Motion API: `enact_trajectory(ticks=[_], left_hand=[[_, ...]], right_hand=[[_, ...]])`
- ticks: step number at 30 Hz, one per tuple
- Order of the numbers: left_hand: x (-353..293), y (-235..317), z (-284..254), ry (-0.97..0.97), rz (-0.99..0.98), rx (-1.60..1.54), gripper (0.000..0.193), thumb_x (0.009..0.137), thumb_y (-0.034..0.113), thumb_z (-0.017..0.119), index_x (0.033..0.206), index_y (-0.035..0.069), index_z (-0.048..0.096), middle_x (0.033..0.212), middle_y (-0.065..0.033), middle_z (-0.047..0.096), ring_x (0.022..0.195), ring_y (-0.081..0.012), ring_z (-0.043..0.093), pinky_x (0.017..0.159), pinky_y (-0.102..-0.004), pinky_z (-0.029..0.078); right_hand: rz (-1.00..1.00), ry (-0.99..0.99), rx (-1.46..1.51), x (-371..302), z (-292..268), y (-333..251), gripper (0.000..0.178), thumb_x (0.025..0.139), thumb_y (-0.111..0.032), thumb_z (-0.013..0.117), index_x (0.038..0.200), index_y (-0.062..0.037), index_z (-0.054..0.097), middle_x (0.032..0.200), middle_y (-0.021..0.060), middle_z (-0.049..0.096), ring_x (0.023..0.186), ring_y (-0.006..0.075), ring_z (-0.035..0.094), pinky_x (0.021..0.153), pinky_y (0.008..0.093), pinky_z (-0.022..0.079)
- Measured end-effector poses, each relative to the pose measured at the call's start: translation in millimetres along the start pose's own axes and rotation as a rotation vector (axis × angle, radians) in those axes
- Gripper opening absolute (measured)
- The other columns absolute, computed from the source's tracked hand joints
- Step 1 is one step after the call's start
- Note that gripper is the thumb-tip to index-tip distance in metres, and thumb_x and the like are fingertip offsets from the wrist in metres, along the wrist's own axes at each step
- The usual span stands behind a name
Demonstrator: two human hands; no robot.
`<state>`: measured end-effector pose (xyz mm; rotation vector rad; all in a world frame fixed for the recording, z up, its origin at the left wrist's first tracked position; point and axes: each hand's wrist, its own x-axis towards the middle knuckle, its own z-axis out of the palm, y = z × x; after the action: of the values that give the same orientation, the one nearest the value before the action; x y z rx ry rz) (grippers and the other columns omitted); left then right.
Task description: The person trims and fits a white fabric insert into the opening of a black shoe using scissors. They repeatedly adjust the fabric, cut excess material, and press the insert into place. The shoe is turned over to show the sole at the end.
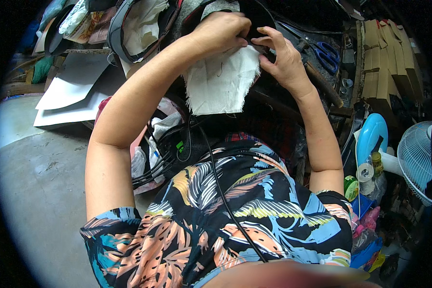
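A white cloth piece (pixel 220 89) with frayed edges hangs down in front of me, its upper part inside a dark curved piece (pixel 260 18) with a raised rim. My left hand (pixel 224 31) is closed at the top of the cloth, fingers curled down and pinching it. On the other side my right hand (pixel 284 60) is at the cloth's right edge. Its thumb and fingers stand apart, fingertips close to the dark rim; whether they touch it is hard to tell.
A similar dark piece with cloth lining (pixel 141 29) lies to the left, near white sheets (pixel 74 84). Blue-handled scissors (pixel 326 57) and a wooden stick (pixel 324 84) lie right. Further right are stacked cardboard pieces (pixel 381 62) and a fan (pixel 415 163). A black cable (pixel 218 182) runs down my front.
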<state>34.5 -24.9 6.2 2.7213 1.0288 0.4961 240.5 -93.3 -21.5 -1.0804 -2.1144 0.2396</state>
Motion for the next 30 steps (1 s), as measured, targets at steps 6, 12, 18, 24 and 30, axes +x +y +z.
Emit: enact_trajectory(ticks=[6, 12, 18, 24, 30], left_hand=[[-9, -4, -3, -0.051, 0.042, -0.053, 0.024, 0.082, 0.016, 0.075, 0.105, 0.008, 0.071, 0.106, -0.0089, 0.066, 0.097, -0.0276, 0.067, 0.086, -0.0379, 0.054], [-15, 19, -5, -0.046, 0.175, 0.215, 0.019, 0.082, 0.010, 0.072, 0.100, 0.006, 0.073, 0.108, -0.0074, 0.063, 0.104, -0.0244, 0.064, 0.083, -0.0351, 0.057], [-19, 29, -19, -0.147, 0.093, 0.241, 0.024, 0.086, 0.014, 0.068, 0.108, 0.007, 0.074, 0.111, -0.0104, 0.062, 0.102, -0.0270, 0.064, 0.091, -0.0347, 0.056], [-35, 35, -81, 0.516, 0.057, 0.629, 0.039, 0.087, 0.026, 0.066, 0.120, 0.005, 0.059, 0.106, -0.0159, 0.061, 0.105, -0.0330, 0.057, 0.089, -0.0411, 0.048], [-50, 38, -93, -0.050, -0.488, -0.001, 0.062, 0.084, 0.023, 0.064, 0.136, -0.003, 0.042, 0.097, -0.0342, 0.066, 0.096, -0.0464, 0.065, 0.087, -0.0504, 0.050]], right_hand=[[-0.155, 0.014, -0.098, 1, -4, 1, 0.054, 0.076, 0.002, 0.073, 0.125, -0.0082, 0.052, 0.105, 0.0099, 0.072, 0.101, 0.0283, 0.069, 0.092, 0.0378, 0.054], [-0.253, 0.014, -0.169, 1, -7, -5, 0.044, 0.072, 0.001, 0.074, 0.111, -0.0075, 0.057, 0.087, 0.0095, 0.067, 0.089, 0.0294, 0.067, 0.082, 0.0404, 0.054], [-0.148, 0.046, -0.075, -5, -4, -11, 0.034, 0.077, -0.001, 0.070, 0.109, -0.0075, 0.059, 0.092, 0.0096, 0.070, 0.089, 0.0296, 0.068, 0.083, 0.0397, 0.054], [-0.145, 0.000, -0.219, -4, -1, -15, 0.029, 0.080, -0.003, 0.070, 0.108, -0.0057, 0.062, 0.104, 0.0103, 0.071, 0.095, 0.0291, 0.069, 0.086, 0.0398, 0.055], [-0.013, -0.060, 0.024, -16, -17, -26, 0.043, 0.085, -0.012, 0.071, 0.127, -0.0070, 0.061, 0.121, 0.0144, 0.067, 0.111, 0.0317, 0.064, 0.098, 0.0383, 0.051]])
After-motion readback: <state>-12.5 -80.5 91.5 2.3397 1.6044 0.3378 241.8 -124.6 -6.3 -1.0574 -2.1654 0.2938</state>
